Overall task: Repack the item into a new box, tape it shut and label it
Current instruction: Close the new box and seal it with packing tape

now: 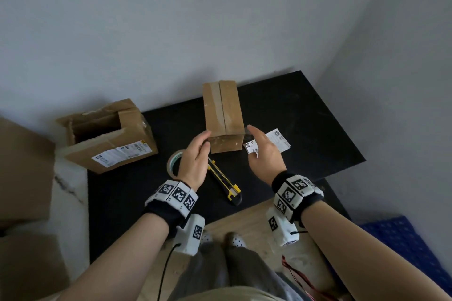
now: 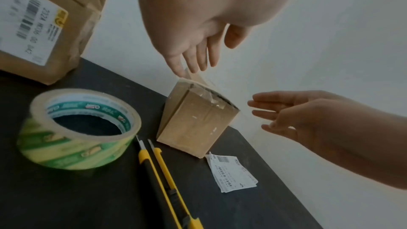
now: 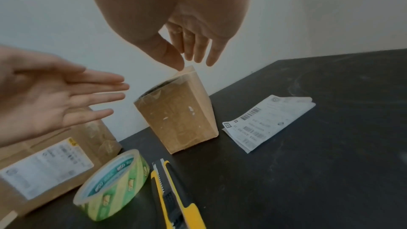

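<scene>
Bare tabletop (image 1: 305,129) right of labels (image 1: 278,140)

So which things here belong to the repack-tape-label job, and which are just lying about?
Job:
small taped box
tape roll
labels
utility knife
old opened box
left hand and right hand, both open beside the small box

Lying about:
cardboard left of the table
blue mat

A small brown cardboard box (image 1: 223,115) stands on the black surface (image 1: 293,129) between the left hand (image 1: 194,159) and the right hand (image 1: 265,154), its flaps closed under a strip of clear tape. A stack of white labels (image 1: 278,140) with barcodes lies flat just past the right hand. A roll of tape (image 2: 79,128) lies flat under the left hand, beside a yellow knife (image 1: 223,179).
</scene>
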Demonstrator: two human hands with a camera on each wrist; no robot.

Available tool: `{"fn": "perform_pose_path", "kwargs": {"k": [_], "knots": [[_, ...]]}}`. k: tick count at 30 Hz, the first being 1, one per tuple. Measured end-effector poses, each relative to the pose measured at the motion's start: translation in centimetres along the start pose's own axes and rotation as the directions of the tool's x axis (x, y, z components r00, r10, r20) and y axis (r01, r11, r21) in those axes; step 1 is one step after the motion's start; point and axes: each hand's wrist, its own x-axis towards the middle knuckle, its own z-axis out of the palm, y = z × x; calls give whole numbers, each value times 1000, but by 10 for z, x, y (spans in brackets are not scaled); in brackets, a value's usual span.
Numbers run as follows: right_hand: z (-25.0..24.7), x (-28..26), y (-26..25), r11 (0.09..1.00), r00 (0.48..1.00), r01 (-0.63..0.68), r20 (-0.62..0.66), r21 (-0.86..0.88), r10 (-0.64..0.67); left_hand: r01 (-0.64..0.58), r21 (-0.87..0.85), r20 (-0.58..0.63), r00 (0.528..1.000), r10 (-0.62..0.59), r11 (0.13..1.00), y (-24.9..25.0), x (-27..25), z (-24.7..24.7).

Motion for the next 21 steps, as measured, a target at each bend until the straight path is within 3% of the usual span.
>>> {"fn": "perform_pose_path", "kwargs": {"k": [3,8,12,17,21], "knots": [[3,4,-1,997,996,78,43,-14,-78,111,-131,33,994,-107,985,3,1,10],[9,12,4,996,997,-45,66,72,40,166,-223,14,986,-167,961,1,4,23],[10,13,6,984,995,-73,77,160,61,179,-227,26,984,-178,957,-1,10,27],[22,14,13,895,989,-149,44,421,144,207,-245,7,977,-211,947,-3,15,29],[21,21,24,920,990,-141,45,367,134,230,-212,11,972,-233,950,-13,23,23]]}}
